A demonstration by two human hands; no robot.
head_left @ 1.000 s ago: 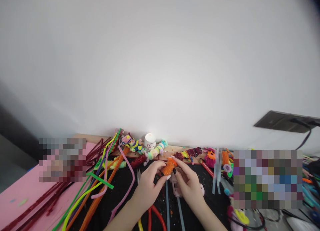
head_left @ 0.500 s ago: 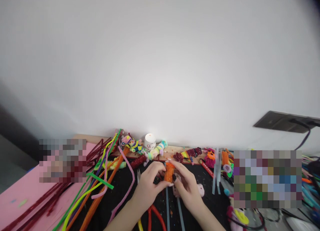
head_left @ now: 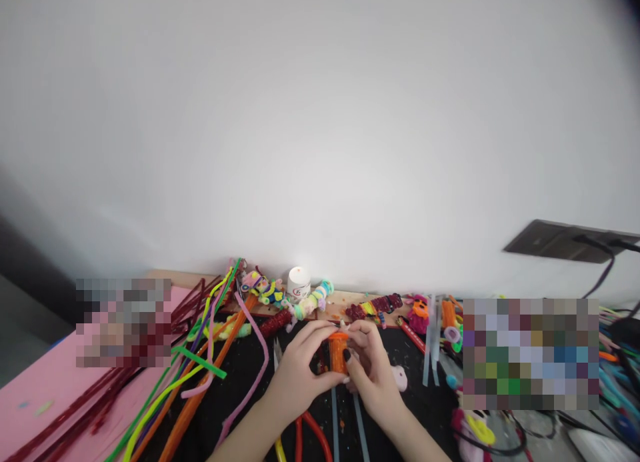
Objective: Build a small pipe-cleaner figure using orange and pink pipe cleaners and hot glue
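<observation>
Orange piece: a short fuzzy orange roll (head_left: pixel 339 353), apparently wound pipe cleaner, stood roughly upright between both hands, just above the black work mat (head_left: pixel 240 375).
Left hand: the left hand (head_left: pixel 300 369) was closed on the roll's left side, thumb low, fingers arched over the top.
Right hand: the right hand (head_left: pixel 373 372) gripped the roll's right side, its dark-nailed thumb pressed on the orange surface; the two hands met over the roll.
Under the hands: two pale glue sticks (head_left: pixel 334 422) lay on the mat beneath the wrists, beside red-handled pliers (head_left: pixel 307 435).
Left of the hands: loose pipe cleaners (head_left: pixel 200 369) in orange, green, yellow, pink and dark red fanned across the mat and the pink sheet (head_left: pixel 45 389).
Behind: a small white jar (head_left: pixel 299 284) stood by the wall among finished fuzzy figures (head_left: pixel 314 301).
Right: a dark wall socket (head_left: pixel 565 242) with a cable plugged in.
</observation>
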